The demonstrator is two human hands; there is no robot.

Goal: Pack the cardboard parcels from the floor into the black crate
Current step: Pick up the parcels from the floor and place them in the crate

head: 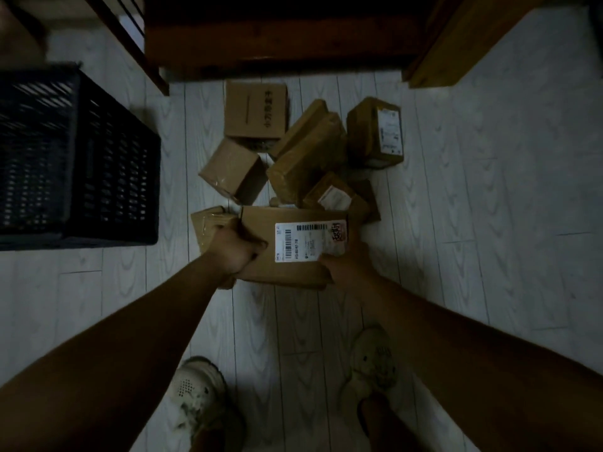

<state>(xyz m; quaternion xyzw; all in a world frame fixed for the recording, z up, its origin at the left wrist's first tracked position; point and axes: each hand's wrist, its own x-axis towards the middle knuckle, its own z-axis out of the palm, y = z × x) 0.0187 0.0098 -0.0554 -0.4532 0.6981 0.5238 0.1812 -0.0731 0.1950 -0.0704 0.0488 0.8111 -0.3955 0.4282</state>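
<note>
A large cardboard parcel (261,262) with a white shipping label lies nearest to me, held from both sides. My left hand (233,252) grips its left end and my right hand (349,261) clasps its right end by the label. Behind it several more cardboard parcels (310,158) lie in a loose heap on the floor, one printed box (256,110) at the back and one labelled box (375,132) at the right. The black crate (111,164), with perforated walls, stands on the floor to the left, apart from the heap.
Pale wood-effect floor (473,223) all around. A dark wooden furniture piece (277,37) borders the far side, with a lighter wooden unit (456,37) at the right and a dark frame leg (153,70) near the crate. My two light shoes (195,393) stand at the bottom.
</note>
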